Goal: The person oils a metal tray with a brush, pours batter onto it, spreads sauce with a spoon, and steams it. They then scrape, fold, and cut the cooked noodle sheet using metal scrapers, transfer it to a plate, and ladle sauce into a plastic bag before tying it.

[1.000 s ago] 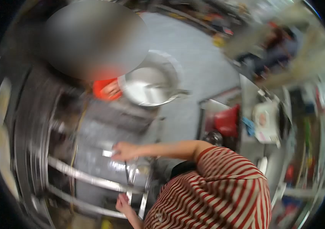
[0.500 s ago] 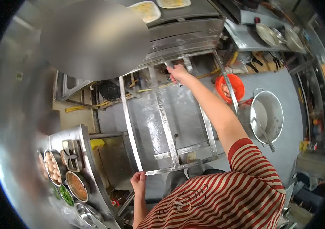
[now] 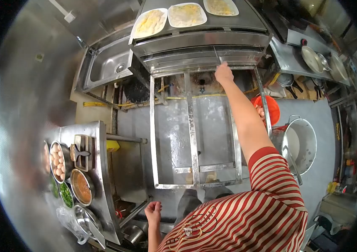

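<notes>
Since the earlier frame, the view has shifted, the left hand [image 3: 153,211] has come away from the near corner of the metal frame [image 3: 191,122], and the right hand [image 3: 224,72] is farther out, at the front of the steel unit [image 3: 203,39]. The hands are well apart: the right looks closed on a thin metal strip [image 3: 216,53] that juts past its fingers; the left is loosely curled, and whether it holds anything I cannot tell. The strip seems light and stiff, narrow enough to twist, so a full fist should steady it better than a pinch. The frame spans the space between the person's legs and the unit; its slim, straight bars look rigid, awkward rather than fragile, likely slick if greasy, and best taken by the outer side rails. Its middle bar is blotchy and scuffed, while the unit has smooth, straight-edged fronts. Glossy white plates [image 3: 187,15] sit on the flat dark top, and the grey floor [image 3: 170,122] has a wet-looking shine
</notes>
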A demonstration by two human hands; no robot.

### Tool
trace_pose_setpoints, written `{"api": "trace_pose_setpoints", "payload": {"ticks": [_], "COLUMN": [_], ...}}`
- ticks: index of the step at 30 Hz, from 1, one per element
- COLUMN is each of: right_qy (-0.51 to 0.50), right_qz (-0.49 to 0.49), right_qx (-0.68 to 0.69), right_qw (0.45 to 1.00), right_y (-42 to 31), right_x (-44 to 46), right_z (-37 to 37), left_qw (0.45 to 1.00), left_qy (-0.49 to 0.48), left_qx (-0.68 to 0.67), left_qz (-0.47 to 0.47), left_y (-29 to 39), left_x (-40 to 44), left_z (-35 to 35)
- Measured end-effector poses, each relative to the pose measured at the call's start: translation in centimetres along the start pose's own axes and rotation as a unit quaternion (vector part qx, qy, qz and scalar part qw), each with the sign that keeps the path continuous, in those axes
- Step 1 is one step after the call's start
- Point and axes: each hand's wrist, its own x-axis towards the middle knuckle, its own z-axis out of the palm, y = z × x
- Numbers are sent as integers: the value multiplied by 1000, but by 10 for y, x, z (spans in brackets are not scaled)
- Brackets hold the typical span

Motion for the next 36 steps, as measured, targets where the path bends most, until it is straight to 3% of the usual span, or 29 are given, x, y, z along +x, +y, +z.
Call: {"api": "trace_pose_setpoints", "payload": {"ticks": [7,11,14,19,24,27,28,31,33,35,36], "right_qy": [-17,-5,-17,-33,-57,-81,-72,-132,-123,-122,-157], "right_qz": [-11,7,33,43,70,97,71,98,132,50,58], "right_qx": [-27,-47,-83,-146,-162,-177,-169,-176,-151,-175,-172], "right_qw": [999,999,996,988,983,976,981,971,972,976,971], "right_y": [32,65,75,115,168,183,190,195,200,224,209], "right_x": [-95,-202,-296,-397,-478,-537,-551,-583,-594,-591,-583], "right_z": [-26,-36,-52,-30,-5,-19,-20,-36,-44,-44,-54], "left_qw": [996,990,973,962,961,976,971,962,972,978,971], "left_qy": [-70,-110,-140,-181,-177,-162,-184,-166,-147,-143,-115], "left_qx": [1,43,83,100,96,95,69,138,94,18,35], "left_qz": [64,77,164,178,188,111,135,169,154,151,207], "left_y": [20,18,12,-26,-36,-13,-22,-25,-25,-43,-33], "left_x": [8,21,29,47,45,21,26,30,28,39,32], "left_z": [-11,-37,-67,-129,-165,-162,-161,-157,-158,-169,-179]}}
